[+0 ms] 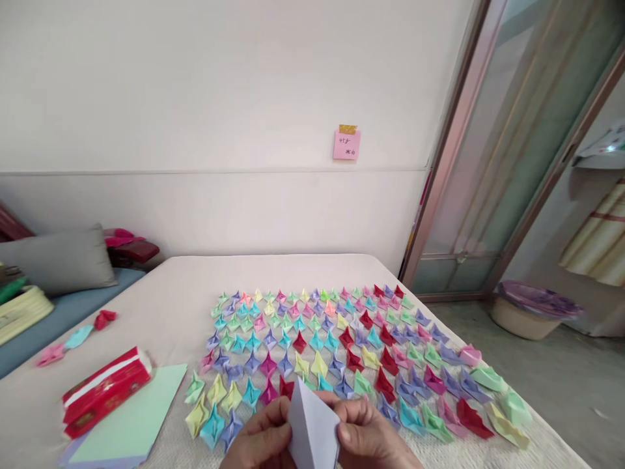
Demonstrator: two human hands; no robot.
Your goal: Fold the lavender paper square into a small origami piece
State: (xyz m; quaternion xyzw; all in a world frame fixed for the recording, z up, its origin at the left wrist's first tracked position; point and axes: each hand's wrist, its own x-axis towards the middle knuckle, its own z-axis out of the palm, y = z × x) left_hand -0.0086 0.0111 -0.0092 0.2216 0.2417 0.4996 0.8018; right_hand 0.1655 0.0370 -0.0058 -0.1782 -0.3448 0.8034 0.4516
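A pale lavender sheet of folded paper (pixel 312 426) stands between my hands at the bottom centre, its pointed tip upward and a crease running down its face. My left hand (pixel 266 433) pinches its left edge with thumb and fingers. On the opposite edge my right hand (pixel 366 433) grips it the same way. The paper's lower end runs out of the picture. Just beyond my hands lie rows of small folded paper boats (pixel 317 342) in red, blue, green, yellow, pink and purple.
A red packet (pixel 107 391) rests on a stack of green and lavender paper (pixel 131 417) at the left. Several folded pieces (pixel 78 337) lie behind it. A grey cushion (pixel 58 257) is far left. On the right floor stands a lined basin (pixel 530 312). A pink note (pixel 347 144) hangs on the wall.
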